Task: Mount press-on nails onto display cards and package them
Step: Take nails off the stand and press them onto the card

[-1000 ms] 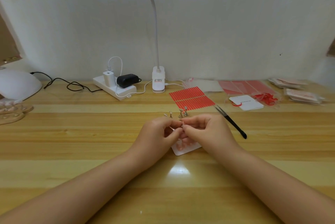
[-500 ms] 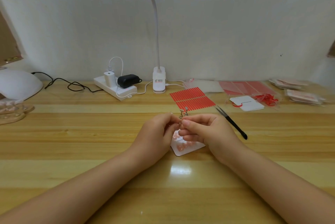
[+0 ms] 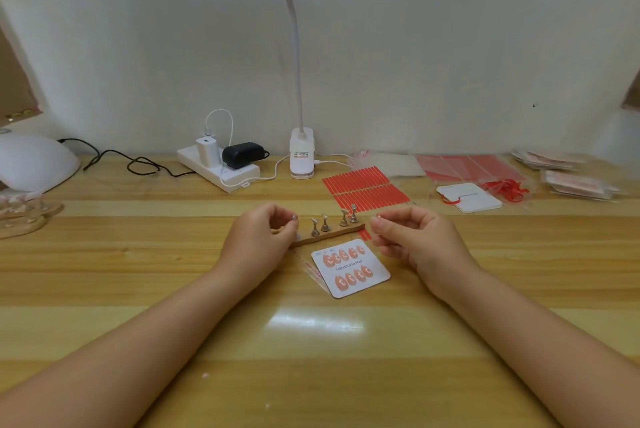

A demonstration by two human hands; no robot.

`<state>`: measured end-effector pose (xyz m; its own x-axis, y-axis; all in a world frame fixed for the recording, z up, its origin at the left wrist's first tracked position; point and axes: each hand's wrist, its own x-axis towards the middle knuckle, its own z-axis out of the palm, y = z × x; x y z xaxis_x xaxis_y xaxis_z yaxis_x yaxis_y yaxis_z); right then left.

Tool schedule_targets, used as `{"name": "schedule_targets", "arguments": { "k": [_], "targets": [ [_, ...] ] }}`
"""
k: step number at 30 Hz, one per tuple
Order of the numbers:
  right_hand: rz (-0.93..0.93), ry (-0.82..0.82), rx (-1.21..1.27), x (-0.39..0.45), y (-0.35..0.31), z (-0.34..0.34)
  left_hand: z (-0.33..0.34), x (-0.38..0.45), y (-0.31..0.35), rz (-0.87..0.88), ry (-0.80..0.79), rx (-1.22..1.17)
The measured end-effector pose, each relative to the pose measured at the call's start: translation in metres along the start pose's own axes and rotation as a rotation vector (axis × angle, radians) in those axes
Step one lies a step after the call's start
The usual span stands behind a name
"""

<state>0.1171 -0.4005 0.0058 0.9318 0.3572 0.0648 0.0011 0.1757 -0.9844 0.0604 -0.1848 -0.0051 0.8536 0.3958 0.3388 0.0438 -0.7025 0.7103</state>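
A white display card (image 3: 350, 268) printed "Handmade Nail" lies flat on the wooden table with two rows of peach press-on nails stuck on it. Just behind it sits a wooden strip stand (image 3: 311, 238) carrying several small metal nail holders (image 3: 325, 222). My left hand (image 3: 263, 237) hovers at the stand's left end and pinches a small silvery holder tip between thumb and forefinger. At the stand's right end, my right hand (image 3: 415, 240) pinches a tiny pale piece that looks like a press-on nail. The two hands are apart.
A sheet of red adhesive strips (image 3: 363, 188) lies behind the stand. A white card with red ribbon (image 3: 469, 197), red sheets and filled clear bags (image 3: 576, 183) sit at the right. Power strip (image 3: 218, 169), lamp base (image 3: 302, 157), a white dome lamp (image 3: 31, 164) and more wooden stands (image 3: 24, 216) are at the back left.
My hands were joined over the card, working one small piece between the fingertips. They have now pulled apart to the left and right, uncovering the stand and the card.
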Motion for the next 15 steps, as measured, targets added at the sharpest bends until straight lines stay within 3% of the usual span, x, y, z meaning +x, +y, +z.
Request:
{"name": "schedule_targets", "arguments": {
  "k": [12, 15],
  "targets": [
    [0.030, -0.062, -0.051, 0.002, 0.004, -0.001, -0.001, -0.001, 0.004, -0.052, -0.092, 0.174],
    [0.021, -0.067, -0.068, 0.000, 0.003, -0.001, -0.002, -0.009, 0.009, 0.102, 0.042, 0.220]
  ]
}}
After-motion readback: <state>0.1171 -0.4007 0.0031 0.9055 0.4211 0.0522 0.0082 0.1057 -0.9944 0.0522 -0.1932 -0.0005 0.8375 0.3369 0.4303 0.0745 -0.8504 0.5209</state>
